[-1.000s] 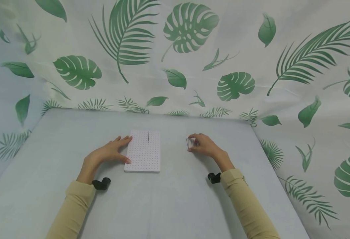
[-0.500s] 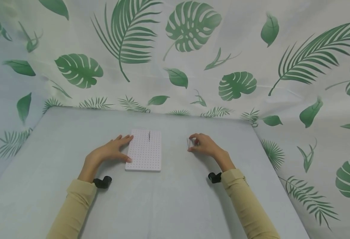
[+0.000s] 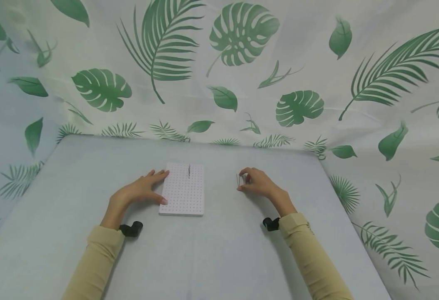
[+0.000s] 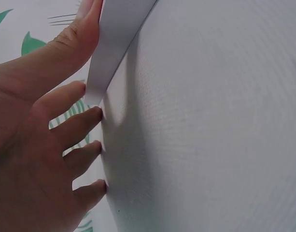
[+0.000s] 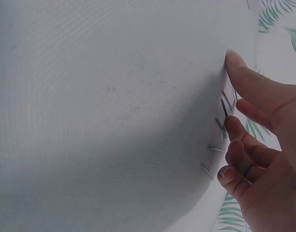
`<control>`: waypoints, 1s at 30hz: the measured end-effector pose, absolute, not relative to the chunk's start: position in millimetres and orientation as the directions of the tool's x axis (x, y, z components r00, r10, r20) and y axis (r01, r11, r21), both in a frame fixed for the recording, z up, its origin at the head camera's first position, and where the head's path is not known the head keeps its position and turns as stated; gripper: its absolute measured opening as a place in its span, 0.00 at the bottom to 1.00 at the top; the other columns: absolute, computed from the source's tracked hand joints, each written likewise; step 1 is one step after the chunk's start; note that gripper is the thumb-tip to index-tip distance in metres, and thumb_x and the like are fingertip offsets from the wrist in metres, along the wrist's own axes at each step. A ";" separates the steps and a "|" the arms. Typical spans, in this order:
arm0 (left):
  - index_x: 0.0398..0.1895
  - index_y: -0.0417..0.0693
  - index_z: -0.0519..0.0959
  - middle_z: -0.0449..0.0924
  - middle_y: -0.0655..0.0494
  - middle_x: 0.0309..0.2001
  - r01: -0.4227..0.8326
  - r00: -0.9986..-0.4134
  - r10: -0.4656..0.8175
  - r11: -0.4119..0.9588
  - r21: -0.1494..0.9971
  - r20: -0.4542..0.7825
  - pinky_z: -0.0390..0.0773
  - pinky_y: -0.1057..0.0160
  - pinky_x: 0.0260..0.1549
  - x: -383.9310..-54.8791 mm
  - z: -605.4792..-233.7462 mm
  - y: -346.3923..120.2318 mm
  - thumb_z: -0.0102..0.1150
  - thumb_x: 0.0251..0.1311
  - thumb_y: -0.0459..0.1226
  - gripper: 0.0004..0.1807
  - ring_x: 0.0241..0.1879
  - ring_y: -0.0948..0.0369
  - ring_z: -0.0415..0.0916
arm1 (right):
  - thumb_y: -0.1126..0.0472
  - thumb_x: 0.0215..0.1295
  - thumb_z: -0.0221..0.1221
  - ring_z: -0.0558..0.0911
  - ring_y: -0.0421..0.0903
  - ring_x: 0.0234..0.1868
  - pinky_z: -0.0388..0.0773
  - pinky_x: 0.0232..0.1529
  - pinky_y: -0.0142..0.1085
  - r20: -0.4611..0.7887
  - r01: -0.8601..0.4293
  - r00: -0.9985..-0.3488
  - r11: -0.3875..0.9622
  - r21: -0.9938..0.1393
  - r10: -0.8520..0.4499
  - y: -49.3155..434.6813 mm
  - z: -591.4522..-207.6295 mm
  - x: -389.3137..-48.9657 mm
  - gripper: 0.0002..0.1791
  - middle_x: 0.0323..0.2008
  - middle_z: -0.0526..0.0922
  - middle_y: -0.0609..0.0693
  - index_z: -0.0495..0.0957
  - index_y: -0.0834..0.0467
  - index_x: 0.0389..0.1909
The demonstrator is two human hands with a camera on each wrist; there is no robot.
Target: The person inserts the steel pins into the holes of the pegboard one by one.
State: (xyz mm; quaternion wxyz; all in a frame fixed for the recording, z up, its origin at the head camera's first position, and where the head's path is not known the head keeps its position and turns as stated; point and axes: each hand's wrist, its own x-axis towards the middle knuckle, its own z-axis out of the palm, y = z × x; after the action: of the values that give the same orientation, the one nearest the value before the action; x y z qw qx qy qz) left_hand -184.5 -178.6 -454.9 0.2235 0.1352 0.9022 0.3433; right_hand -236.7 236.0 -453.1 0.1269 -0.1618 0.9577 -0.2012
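A white pegboard (image 3: 183, 196) with rows of small holes lies on the table. Several thin metal pins (image 3: 189, 171) stand in one row near its far end. My left hand (image 3: 137, 190) rests at the board's left side, fingers spread, with thumb and forefinger on its edge (image 4: 114, 43). To the right of the board, my right hand (image 3: 258, 182) is down at several loose metal pins (image 5: 224, 107) lying on the table. In the right wrist view its thumb and bent fingers are apart, and one fingertip touches a pin. No pin is seen lifted.
The table (image 3: 219, 250) has a pale cloth cover. Behind it hangs a white curtain (image 3: 189, 100) with green leaves, which also comes down at both sides. A black wrist camera (image 3: 131, 228) is on the left wrist, another black camera (image 3: 270, 224) on the right.
The head view has shifted slightly, so everything sits a little further right. Both hands stay in place; the right fingers move only slightly among the loose pins.
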 end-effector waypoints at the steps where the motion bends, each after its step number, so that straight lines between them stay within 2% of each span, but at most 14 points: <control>1: 0.83 0.47 0.53 0.45 0.42 0.83 0.095 -0.863 0.401 0.726 0.681 -0.307 0.36 0.27 0.75 -184.5 -454.0 -178.7 0.76 0.54 0.49 0.57 0.82 0.36 0.32 | 0.53 0.62 0.73 0.80 0.53 0.44 0.81 0.49 0.49 -0.175 -0.262 -0.915 0.865 -0.427 -0.364 236.2 -453.2 -236.8 0.29 0.45 0.83 0.60 0.77 0.62 0.60; 11: 0.83 0.48 0.53 0.44 0.43 0.83 0.094 -0.860 0.400 0.734 0.672 -0.317 0.35 0.29 0.76 -186.0 -453.0 -178.1 0.76 0.55 0.48 0.56 0.82 0.36 0.32 | 0.55 0.58 0.75 0.80 0.54 0.43 0.80 0.48 0.49 -0.127 -0.270 -0.927 0.864 -0.424 -0.352 236.9 -452.1 -237.8 0.27 0.43 0.82 0.60 0.78 0.64 0.52; 19: 0.83 0.50 0.53 0.44 0.44 0.83 0.087 -0.857 0.403 0.728 0.680 -0.321 0.36 0.27 0.75 -187.1 -453.2 -177.8 0.76 0.55 0.48 0.56 0.82 0.37 0.31 | 0.61 0.57 0.76 0.79 0.52 0.41 0.79 0.46 0.46 0.000 -0.292 -0.944 0.837 -0.462 -0.329 234.8 -454.4 -228.8 0.25 0.45 0.82 0.59 0.77 0.64 0.51; 24: 0.83 0.51 0.53 0.44 0.45 0.83 0.074 -0.861 0.389 0.734 0.675 -0.329 0.36 0.27 0.75 -186.5 -452.6 -178.3 0.76 0.54 0.48 0.56 0.82 0.37 0.31 | 0.64 0.58 0.74 0.79 0.49 0.38 0.79 0.42 0.41 0.036 -0.309 -0.940 0.802 -0.511 -0.339 230.1 -457.2 -226.6 0.22 0.41 0.83 0.57 0.76 0.63 0.49; 30: 0.83 0.52 0.53 0.44 0.46 0.84 0.063 -0.864 0.380 0.733 0.677 -0.330 0.36 0.26 0.75 -185.4 -452.7 -177.5 0.76 0.54 0.47 0.56 0.82 0.37 0.31 | 0.68 0.60 0.71 0.79 0.46 0.30 0.76 0.34 0.36 0.097 -0.355 -0.927 0.766 -0.536 -0.361 227.9 -461.8 -224.2 0.19 0.32 0.86 0.55 0.73 0.63 0.47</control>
State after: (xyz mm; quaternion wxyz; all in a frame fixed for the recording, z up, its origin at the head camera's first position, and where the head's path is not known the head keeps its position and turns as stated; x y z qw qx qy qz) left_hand -185.4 -177.5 -452.7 0.2297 0.1228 0.9021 0.3441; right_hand -224.2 227.9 -461.8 0.0061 -0.1905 0.9397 -0.2839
